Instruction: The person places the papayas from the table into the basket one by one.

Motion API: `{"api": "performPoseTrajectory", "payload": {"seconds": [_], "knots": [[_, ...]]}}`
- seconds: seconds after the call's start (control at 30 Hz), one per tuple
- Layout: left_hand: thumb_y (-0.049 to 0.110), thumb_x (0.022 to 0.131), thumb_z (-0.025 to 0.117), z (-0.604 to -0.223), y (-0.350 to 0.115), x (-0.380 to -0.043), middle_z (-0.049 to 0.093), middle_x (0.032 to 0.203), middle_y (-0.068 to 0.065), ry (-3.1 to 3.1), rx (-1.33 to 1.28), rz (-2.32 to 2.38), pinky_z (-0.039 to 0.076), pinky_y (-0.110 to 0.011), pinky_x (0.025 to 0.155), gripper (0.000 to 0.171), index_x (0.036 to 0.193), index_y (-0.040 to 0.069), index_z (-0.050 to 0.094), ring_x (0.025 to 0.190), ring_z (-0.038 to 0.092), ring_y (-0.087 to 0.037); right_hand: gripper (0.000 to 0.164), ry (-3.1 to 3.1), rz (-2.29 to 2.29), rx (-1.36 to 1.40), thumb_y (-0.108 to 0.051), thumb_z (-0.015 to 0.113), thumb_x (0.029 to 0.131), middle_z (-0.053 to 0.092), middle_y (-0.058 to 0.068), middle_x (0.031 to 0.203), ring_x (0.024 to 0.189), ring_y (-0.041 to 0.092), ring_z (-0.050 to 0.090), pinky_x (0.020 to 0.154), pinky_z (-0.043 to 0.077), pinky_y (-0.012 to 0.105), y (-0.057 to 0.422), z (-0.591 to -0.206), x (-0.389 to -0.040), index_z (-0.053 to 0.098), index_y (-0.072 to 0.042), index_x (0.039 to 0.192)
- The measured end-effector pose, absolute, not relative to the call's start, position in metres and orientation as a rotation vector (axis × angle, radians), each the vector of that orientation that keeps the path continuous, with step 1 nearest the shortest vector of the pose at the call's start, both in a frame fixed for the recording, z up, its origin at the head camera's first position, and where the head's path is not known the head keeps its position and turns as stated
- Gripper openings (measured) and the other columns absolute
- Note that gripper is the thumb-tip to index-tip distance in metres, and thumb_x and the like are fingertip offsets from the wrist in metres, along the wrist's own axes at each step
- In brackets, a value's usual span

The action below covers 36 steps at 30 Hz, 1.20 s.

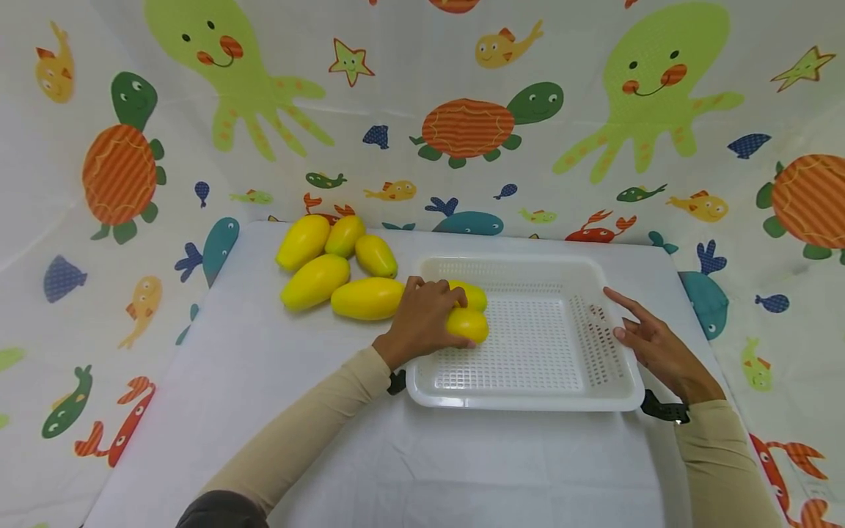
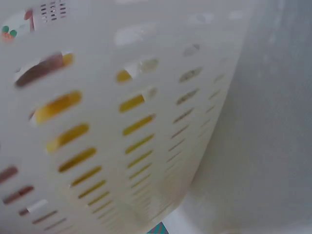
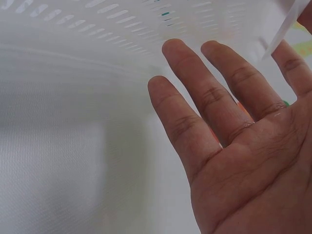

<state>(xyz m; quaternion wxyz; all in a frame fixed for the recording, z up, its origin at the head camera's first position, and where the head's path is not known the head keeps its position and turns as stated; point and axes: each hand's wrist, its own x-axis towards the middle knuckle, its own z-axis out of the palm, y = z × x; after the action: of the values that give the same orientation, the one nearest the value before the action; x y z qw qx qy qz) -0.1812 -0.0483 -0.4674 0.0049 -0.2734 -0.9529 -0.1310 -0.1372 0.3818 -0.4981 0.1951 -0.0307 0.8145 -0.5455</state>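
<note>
In the head view my left hand [image 1: 425,315] grips a yellow mango [image 1: 469,325] over the left part of a white perforated plastic basket [image 1: 528,402]. Thumb and fingers curl round the mango. Just behind it lies another yellow mango [image 1: 470,295], partly hidden by the hand. My right hand [image 1: 656,348] is at the basket's right rim, its index finger and thumb touching the edge. In the right wrist view the other fingers [image 3: 214,97] extend straight below the rim, outside the wall. The left wrist view shows yellow through the slots of the basket wall [image 2: 97,131].
Several more yellow mangoes [image 1: 315,282] lie grouped on the white-covered table [image 1: 317,455], left of the basket. One mango [image 1: 368,299] is close to the left hand. A curtain [image 1: 396,73] printed with sea animals hangs behind the table and along its sides.
</note>
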Motion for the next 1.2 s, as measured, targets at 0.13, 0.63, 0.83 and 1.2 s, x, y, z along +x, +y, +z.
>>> {"api": "performPoseTrajectory", "payload": {"seconds": [0.13,0.63,0.83,1.2], "knots": [[0.074,0.074,0.085,-0.4678,-0.0465,-0.1804,0.069,0.112,-0.003,-2.970,-0.864,-0.352,0.036,-0.044,0.094,0.073,0.122,0.022,0.071,0.099,0.062,-0.021,0.071,2.273,-1.548,-0.102,-0.026,0.054,0.112,0.035,0.015,0.171,0.119,-0.001,0.068,0.091,0.065,0.050,0.3809,-0.4964,-0.1364,0.017,-0.047,0.169],[0.079,0.077,0.078,-0.4625,-0.0404,-0.1781,0.068,0.099,-0.002,-2.942,-0.913,-0.114,0.037,-0.041,0.093,0.073,0.117,0.018,0.070,0.091,0.062,-0.019,0.071,2.283,-1.524,-0.050,-0.031,0.055,0.111,0.030,0.021,0.173,0.118,-0.006,0.065,0.092,0.064,0.052,0.3766,-0.4892,-0.1371,0.016,-0.051,0.168],[0.080,0.078,0.076,-0.4652,-0.0408,-0.1772,0.067,0.097,-0.001,-2.928,-0.913,-0.101,0.037,-0.041,0.093,0.073,0.116,0.019,0.070,0.089,0.061,-0.020,0.071,2.278,-1.537,-0.041,-0.030,0.055,0.111,0.030,0.022,0.172,0.116,-0.004,0.067,0.091,0.065,0.051,0.3762,-0.4905,-0.1357,0.017,-0.050,0.168],[0.081,0.074,0.079,-0.4678,-0.0431,-0.1746,0.067,0.098,-0.001,-2.944,-0.934,-0.139,0.037,-0.042,0.095,0.075,0.115,0.019,0.071,0.089,0.061,-0.021,0.071,2.292,-1.513,-0.022,-0.033,0.054,0.111,0.027,0.025,0.173,0.117,-0.004,0.066,0.094,0.063,0.054,0.3752,-0.4945,-0.1342,0.015,-0.052,0.167]]}}
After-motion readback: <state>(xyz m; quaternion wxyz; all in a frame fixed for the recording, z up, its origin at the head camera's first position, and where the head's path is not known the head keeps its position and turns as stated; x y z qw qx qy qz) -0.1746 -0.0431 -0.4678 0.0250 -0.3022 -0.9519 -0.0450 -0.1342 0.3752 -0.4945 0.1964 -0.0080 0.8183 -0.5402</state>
